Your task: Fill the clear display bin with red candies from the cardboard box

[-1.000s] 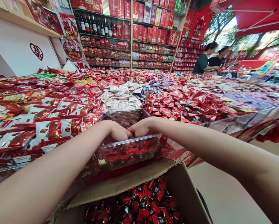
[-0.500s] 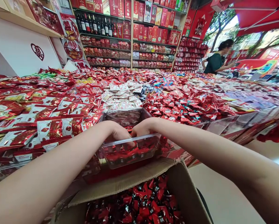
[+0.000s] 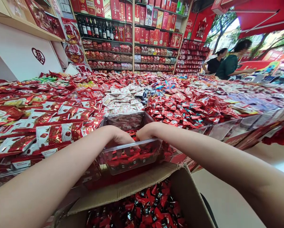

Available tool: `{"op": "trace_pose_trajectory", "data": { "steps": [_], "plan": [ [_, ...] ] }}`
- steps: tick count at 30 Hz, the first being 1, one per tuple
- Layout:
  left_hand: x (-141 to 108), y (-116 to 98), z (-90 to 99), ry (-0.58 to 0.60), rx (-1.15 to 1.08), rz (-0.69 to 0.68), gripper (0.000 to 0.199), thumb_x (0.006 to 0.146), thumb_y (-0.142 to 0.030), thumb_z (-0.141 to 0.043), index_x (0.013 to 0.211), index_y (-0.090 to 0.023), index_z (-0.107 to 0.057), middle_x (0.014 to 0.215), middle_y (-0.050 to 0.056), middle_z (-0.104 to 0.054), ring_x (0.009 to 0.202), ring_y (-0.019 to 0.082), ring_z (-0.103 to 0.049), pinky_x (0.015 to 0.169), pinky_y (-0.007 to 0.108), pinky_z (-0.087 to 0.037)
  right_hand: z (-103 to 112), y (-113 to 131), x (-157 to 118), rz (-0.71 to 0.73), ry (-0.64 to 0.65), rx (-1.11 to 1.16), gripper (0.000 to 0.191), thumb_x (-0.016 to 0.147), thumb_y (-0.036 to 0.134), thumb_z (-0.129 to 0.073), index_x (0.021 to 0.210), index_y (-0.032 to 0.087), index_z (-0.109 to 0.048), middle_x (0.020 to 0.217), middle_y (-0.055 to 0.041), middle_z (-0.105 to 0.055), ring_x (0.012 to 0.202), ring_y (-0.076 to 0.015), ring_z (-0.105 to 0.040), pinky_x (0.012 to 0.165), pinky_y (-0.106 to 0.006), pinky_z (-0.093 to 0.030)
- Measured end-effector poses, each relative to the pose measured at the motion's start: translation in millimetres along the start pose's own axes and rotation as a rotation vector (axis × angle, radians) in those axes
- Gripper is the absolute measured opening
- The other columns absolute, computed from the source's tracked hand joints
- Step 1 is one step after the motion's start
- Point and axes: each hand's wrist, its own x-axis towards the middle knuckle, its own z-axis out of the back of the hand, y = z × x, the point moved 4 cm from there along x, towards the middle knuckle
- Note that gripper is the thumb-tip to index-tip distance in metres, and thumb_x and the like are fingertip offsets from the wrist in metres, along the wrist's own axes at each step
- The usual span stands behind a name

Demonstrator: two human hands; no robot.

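Inside the clear bin (image 3: 119, 148), my left hand (image 3: 124, 137) and right hand (image 3: 146, 131) dip among red-wrapped sweets (image 3: 134, 160); their grip I cannot tell.

PLACE: shop, open to outside | STOCK: packets (image 3: 125, 98) heaped by kind on a broad desk (image 3: 229, 128), more in a clear bin (image 3: 133, 160) and a carton (image 3: 123, 191) | WALL: shelves (image 3: 133, 47) of bottles (image 3: 96, 30) and red boxes (image 3: 153, 36) | OPEN SIDE: red awning (image 3: 255, 22), trees (image 3: 224, 22) beyond
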Motion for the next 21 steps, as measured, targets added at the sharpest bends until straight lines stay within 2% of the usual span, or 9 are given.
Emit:
{"op": "trace_pose_trajectory", "data": {
  "steps": [3, 8, 10, 17, 21],
  "plan": [
    [1.1, -0.6, -0.4, 0.005, 0.004, -0.020, 0.040, 0.062, -0.055, -0.050, 0.077, -0.021, -0.064, 0.064, 0.005, -0.067, 0.056, 0.022, -0.061, 0.055, 0.034, -0.050, 1.2, 1.4, -3.7, -0.027, -0.006, -0.007, 0.038, 0.064, 0.027, -0.054, 0.094, 0.005, -0.062, 0.090, -0.0120, -0.061, 0.068, -0.0183, -0.056, 0.058, -0.027, -0.043],
    [2.4, -2.4, 1.1, -0.081, 0.055, -0.052, 0.037, 0.059, -0.052, -0.054, 0.075, -0.020, -0.064, 0.062, 0.005, -0.067, 0.057, 0.024, -0.061, 0.054, 0.034, -0.049, 3.7, 3.8, -8.4, -0.047, -0.058, -0.020, 0.043, 0.063, 0.027, -0.054, 0.101, 0.006, -0.059, 0.101, -0.0134, -0.058, 0.070, -0.0186, -0.057, 0.057, -0.026, -0.042],
    [3.0, -2.1, 0.9, -0.082, 0.058, -0.057, 0.037, 0.059, -0.052, -0.053, 0.075, -0.020, -0.064, 0.062, 0.005, -0.067, 0.057, 0.024, -0.061, 0.054, 0.034, -0.049, 4.6, 4.2, -9.8, -0.058, -0.088, -0.021, 0.047, 0.064, 0.027, -0.052, 0.105, 0.005, -0.057, 0.106, -0.0146, -0.056, 0.071, -0.0183, -0.057, 0.057, -0.026, -0.042],
    [2.6, -2.0, -9.9, 0.098, -0.033, 0.001, 0.041, 0.061, -0.053, -0.050, 0.079, -0.019, -0.063, 0.066, 0.005, -0.068, 0.060, 0.023, -0.061, 0.057, 0.034, -0.049, 5.9, 5.7, -7.9, -0.039, -0.113, -0.052, 0.047, 0.068, 0.027, -0.048, 0.107, 0.002, -0.055, 0.108, -0.0156, -0.055, 0.074, -0.0188, -0.057, 0.056, -0.025, -0.041],
    [0.8, -4.4, -13.8, 0.118, -0.056, 0.023, 0.044, 0.062, -0.055, -0.047, 0.082, -0.019, -0.062, 0.070, 0.006, -0.068, 0.062, 0.022, -0.062, 0.060, 0.034, -0.049, 5.6, 5.4, -3.9, -0.033, -0.114, -0.077, 0.043, 0.067, 0.022, -0.049, 0.105, 0.004, -0.057, 0.101, -0.0140, -0.059, 0.078, -0.0209, -0.057, 0.059, -0.026, -0.042]
  ]
}}
